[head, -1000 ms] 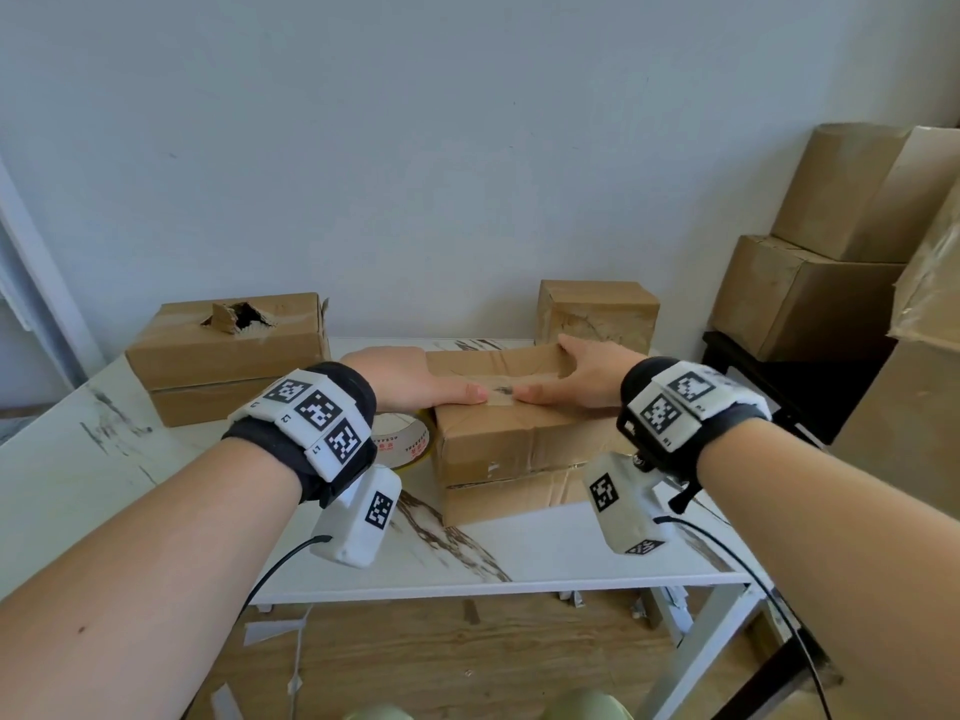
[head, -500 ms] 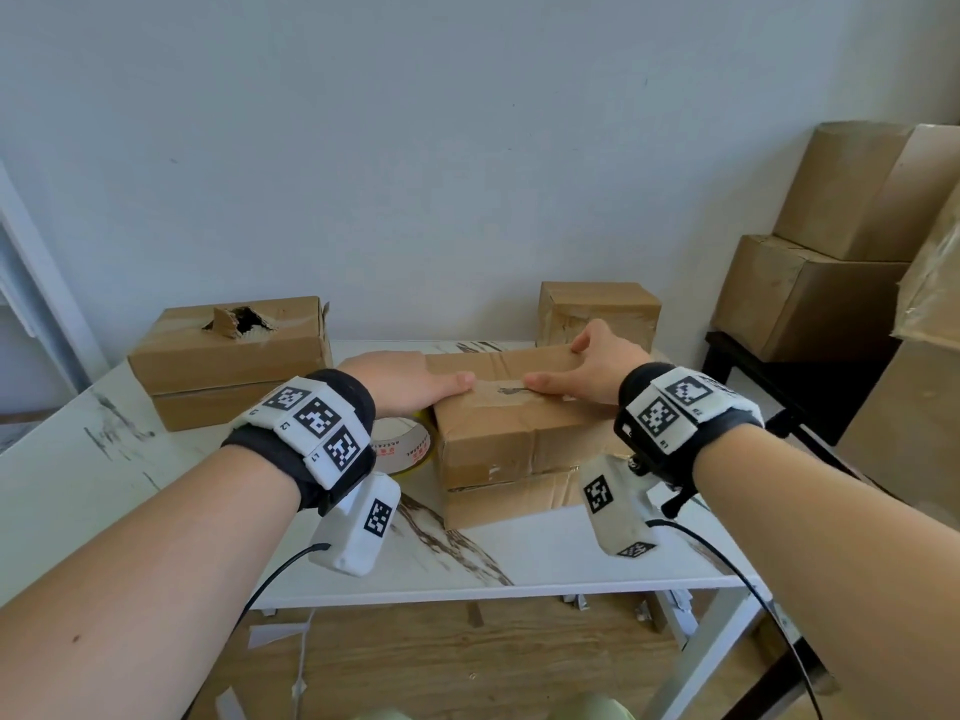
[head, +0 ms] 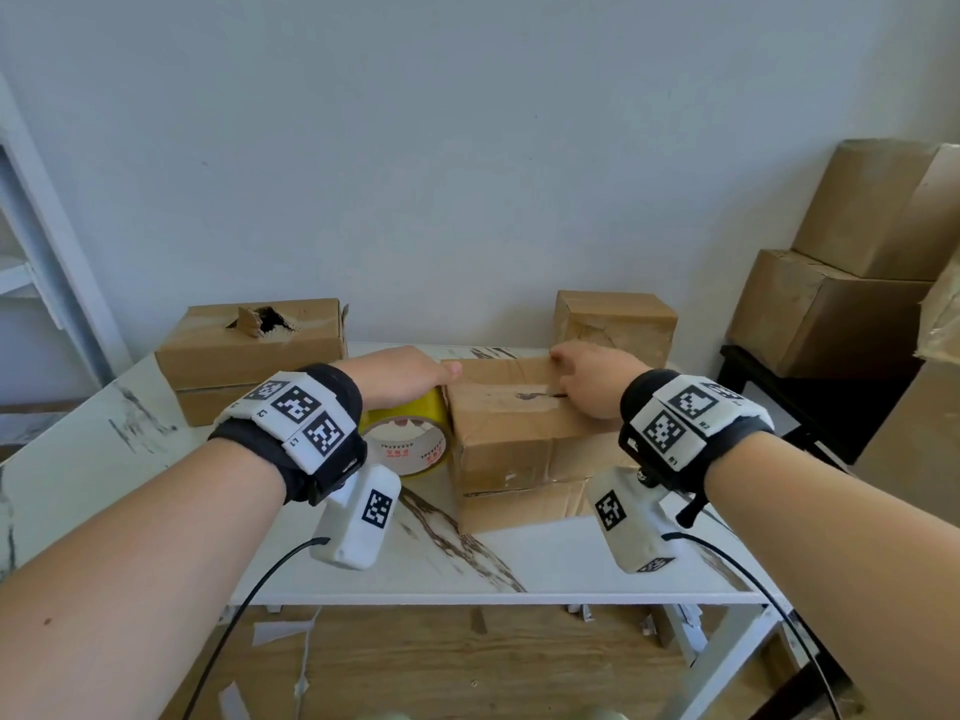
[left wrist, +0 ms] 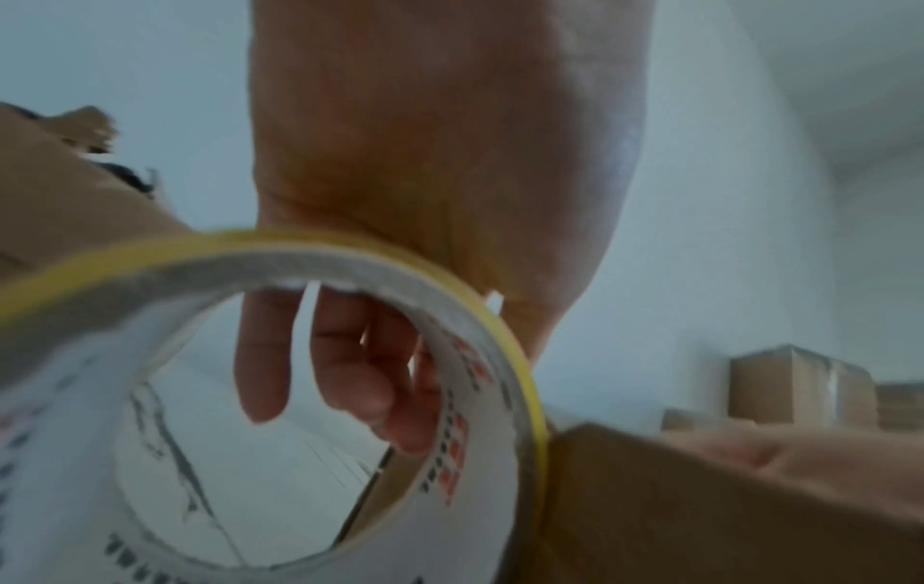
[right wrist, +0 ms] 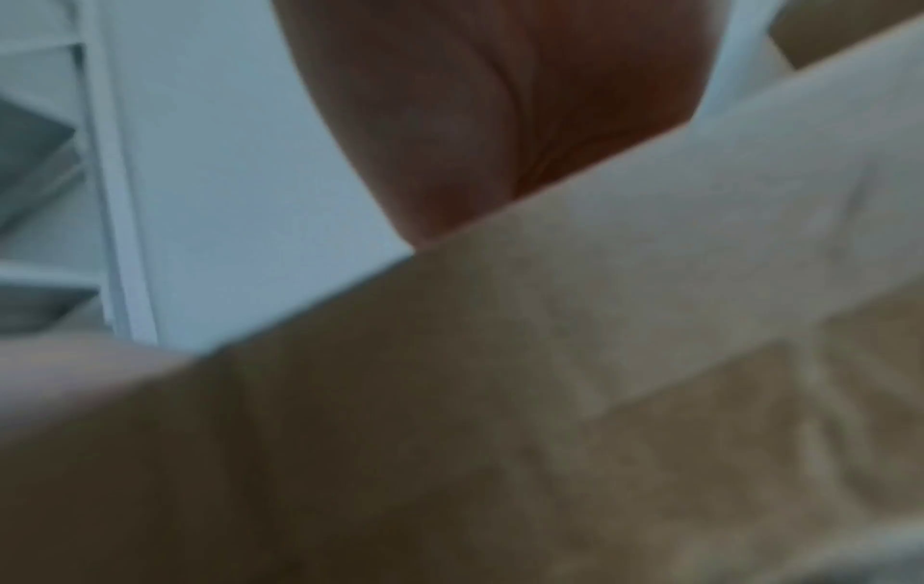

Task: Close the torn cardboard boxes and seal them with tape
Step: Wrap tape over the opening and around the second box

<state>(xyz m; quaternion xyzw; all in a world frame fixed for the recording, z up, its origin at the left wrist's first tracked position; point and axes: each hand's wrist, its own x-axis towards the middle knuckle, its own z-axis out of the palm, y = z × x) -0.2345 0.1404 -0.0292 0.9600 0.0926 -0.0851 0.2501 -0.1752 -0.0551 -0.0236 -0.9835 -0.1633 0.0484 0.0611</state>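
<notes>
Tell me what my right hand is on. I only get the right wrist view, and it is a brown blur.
Observer: The right hand rests on top of the middle box, beside a dark mark on its top face.
Operator: Find me the tape.
Observer: The tape roll stands on edge against that box's left side, and the left hand rests on top of it.
Operator: Name what is left to seal.
Observer: The left box, behind the left wrist, has an open torn hole in its top.
</notes>
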